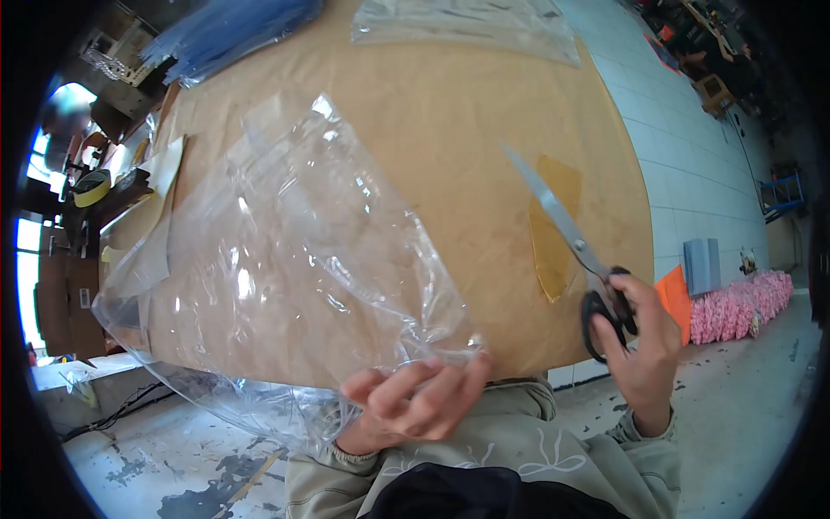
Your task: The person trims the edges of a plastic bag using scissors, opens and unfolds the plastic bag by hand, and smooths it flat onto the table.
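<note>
A large clear plastic sheet [285, 225] lies crumpled over the left part of the brown-covered table [450, 112] and hangs past its near edge. At its lower right corner, my left hand [419, 402] has its fingers curled over the plastic. Black-handled scissors [577, 245] are in my right hand [644, 346], fingers at the handles, the blades pointing up and left and looking closed. Beneath the blades a piece of amber tape or film [553, 259] lies on the brown surface.
Blue plastic [233, 35] and another clear plastic stack [467, 26] lie at the far edge. A yellow tape roll [91, 189] and cardboard [82, 303] stand left. Right of the table are an orange sheet [674, 298] and a pink bundle [743, 307]. A blurred person [69, 112] is at far left.
</note>
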`<action>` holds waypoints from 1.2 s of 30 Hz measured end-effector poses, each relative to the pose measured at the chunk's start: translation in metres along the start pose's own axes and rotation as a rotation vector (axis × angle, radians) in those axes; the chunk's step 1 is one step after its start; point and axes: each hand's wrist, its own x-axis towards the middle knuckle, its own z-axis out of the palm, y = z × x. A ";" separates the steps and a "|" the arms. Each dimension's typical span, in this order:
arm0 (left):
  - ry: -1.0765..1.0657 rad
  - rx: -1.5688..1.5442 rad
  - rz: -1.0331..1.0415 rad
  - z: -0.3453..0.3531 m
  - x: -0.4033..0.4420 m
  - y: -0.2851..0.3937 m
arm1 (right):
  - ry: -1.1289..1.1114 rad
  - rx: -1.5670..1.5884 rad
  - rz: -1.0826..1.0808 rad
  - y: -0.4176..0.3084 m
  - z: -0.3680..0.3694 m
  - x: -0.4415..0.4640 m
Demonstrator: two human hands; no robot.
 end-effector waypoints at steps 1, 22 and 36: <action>-0.003 0.022 -0.045 -0.002 -0.001 -0.002 | 0.004 -0.097 -0.078 -0.001 0.008 0.008; 0.055 -0.263 -0.123 -0.010 -0.003 -0.011 | 0.114 0.115 -0.826 -0.036 0.049 0.016; 0.064 -0.112 -0.066 -0.005 -0.003 -0.003 | 0.059 -0.090 -0.757 -0.028 0.056 0.032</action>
